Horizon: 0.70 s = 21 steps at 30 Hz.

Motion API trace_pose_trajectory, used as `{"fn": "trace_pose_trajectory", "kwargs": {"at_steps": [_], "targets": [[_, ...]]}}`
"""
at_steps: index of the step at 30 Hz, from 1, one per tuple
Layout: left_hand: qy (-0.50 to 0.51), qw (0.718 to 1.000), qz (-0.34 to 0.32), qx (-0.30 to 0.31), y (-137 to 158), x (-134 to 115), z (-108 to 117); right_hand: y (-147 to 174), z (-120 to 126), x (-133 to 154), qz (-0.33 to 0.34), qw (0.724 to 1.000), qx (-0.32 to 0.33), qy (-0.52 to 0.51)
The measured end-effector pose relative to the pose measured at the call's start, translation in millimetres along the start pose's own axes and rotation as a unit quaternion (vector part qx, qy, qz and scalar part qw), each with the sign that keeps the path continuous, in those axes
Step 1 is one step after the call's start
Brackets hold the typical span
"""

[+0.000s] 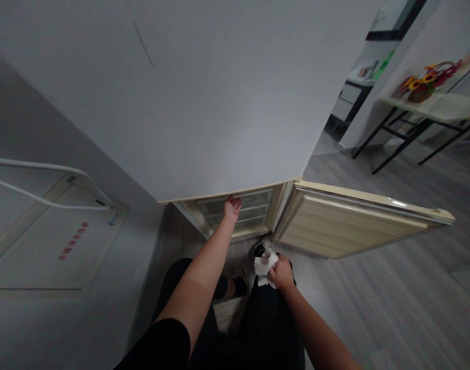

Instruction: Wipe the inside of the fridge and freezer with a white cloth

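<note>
A tall white fridge (204,103) fills the upper middle of the head view. Its lower door (358,226) stands swung open to the right, showing clear freezer drawers (254,208). My left hand (232,208) reaches into the lower compartment and rests on the front of the top drawer, fingers curled over its edge. My right hand (282,272) hangs lower, near my knee, and is closed around a crumpled white cloth (264,265). My legs in black trousers show below.
A white wall with a panel (61,241) and two white cables (42,185) stands at the left. At the right, a black-legged table (431,110) carries a basket of flowers (423,82). Grey wood floor (393,298) spreads to the right.
</note>
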<state>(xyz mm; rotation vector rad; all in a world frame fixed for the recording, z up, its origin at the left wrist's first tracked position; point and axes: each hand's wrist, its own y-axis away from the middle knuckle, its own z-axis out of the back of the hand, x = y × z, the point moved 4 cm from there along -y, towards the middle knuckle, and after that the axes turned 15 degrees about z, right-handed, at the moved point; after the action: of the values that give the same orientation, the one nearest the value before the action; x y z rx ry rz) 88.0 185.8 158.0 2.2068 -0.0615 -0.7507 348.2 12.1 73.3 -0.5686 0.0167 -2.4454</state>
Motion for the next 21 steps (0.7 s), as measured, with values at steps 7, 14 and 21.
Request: {"fn": "trace_pose_trajectory", "kwargs": {"at_steps": [7, 14, 21], "targets": [[0.005, 1.000, 0.028, -0.010, 55, 58, 44, -2, 4, 0, -0.007, 1.000, -0.004, -0.011], [0.002, 0.996, 0.081, -0.026, 111, 126, 96, -9, 8, 6, -0.010, 1.000, 0.013, 0.002], [-0.038, 0.994, 0.105, -0.007, 127, 132, 110, -8, 10, 4, -0.005, 1.000, 0.002, 0.003]]}}
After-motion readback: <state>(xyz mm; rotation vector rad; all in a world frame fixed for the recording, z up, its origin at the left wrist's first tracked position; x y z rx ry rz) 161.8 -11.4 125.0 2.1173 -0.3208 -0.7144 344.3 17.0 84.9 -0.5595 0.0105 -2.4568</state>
